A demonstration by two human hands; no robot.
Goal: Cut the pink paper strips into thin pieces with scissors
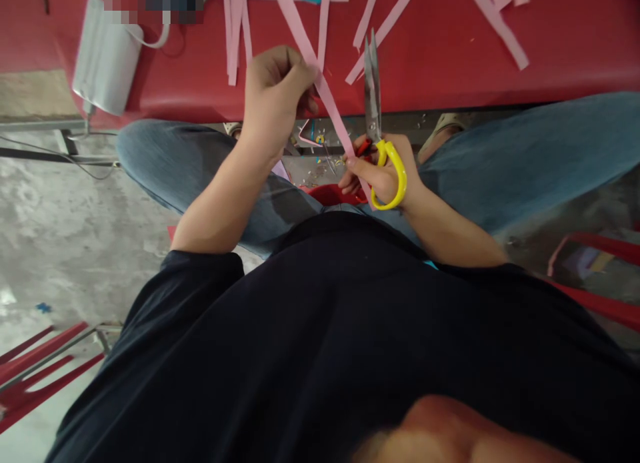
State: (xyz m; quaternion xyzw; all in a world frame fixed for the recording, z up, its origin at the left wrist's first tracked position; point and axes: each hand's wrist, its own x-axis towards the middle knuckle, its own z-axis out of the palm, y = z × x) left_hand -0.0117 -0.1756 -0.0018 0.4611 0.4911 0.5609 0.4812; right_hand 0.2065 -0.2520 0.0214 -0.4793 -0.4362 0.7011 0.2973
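Observation:
A long pink paper strip [334,108] runs slantwise from the table's far side down to my lap. My left hand [275,93] pinches it between thumb and fingers, partway along its length. In my right hand [393,163] is a pair of scissors [373,93] with one yellow and one red handle, the blades pointing up toward the table and nearly together. The thumb of that same hand also presses on the strip near its lower end. The fingertips of the right hand are partly hidden behind the strip and the handles.
On the red table [430,63] lie several loose pink strips [393,23]. A white power bank [107,59] with a cable rests at the table's left edge. Small scraps [320,159] litter the floor between my knees. Red chairs [45,369] stand behind on both sides.

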